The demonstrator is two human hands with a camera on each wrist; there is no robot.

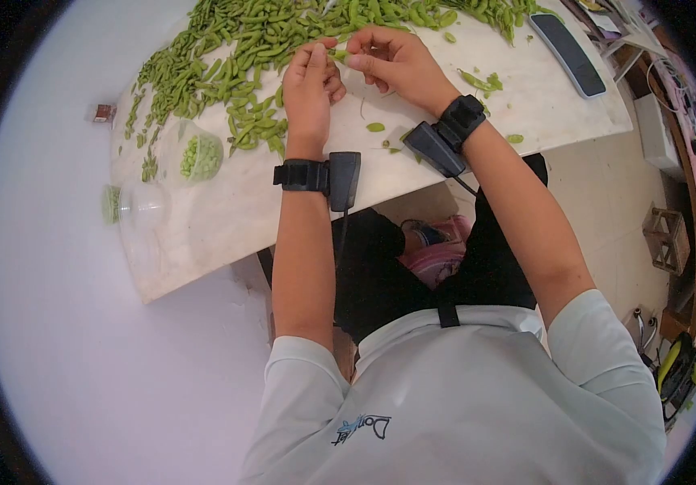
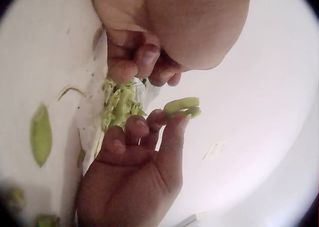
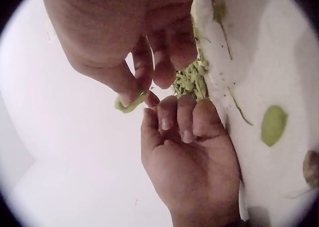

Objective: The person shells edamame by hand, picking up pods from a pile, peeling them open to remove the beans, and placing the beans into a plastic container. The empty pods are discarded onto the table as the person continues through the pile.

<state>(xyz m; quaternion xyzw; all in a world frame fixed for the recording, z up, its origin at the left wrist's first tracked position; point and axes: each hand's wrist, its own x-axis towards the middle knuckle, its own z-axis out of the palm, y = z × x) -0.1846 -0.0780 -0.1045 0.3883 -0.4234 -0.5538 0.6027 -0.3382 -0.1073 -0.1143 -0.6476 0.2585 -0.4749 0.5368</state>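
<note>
The left hand (image 1: 311, 81) and right hand (image 1: 388, 58) are drawn together over the far part of the table, both pinching one edamame pod (image 1: 338, 55) held just above the surface. In the left wrist view the left hand's thumb and forefinger clamp the pod (image 2: 182, 106). The right hand's curled fingertips (image 3: 167, 114) meet its other end. A black camera strap (image 1: 303, 175) circles each wrist. Just beyond the hands and spreading far left lies a broad heap of green pods (image 1: 235, 56), with a few loose ones near the right wrist. Nearer and to the left stands a clear plastic container of shelled beans (image 1: 201, 156). A dark phone (image 1: 567, 52) lies at the far right. The white table (image 1: 227, 218) stands on a pale floor, with a small wooden stool (image 1: 667, 238) to the right.
</note>
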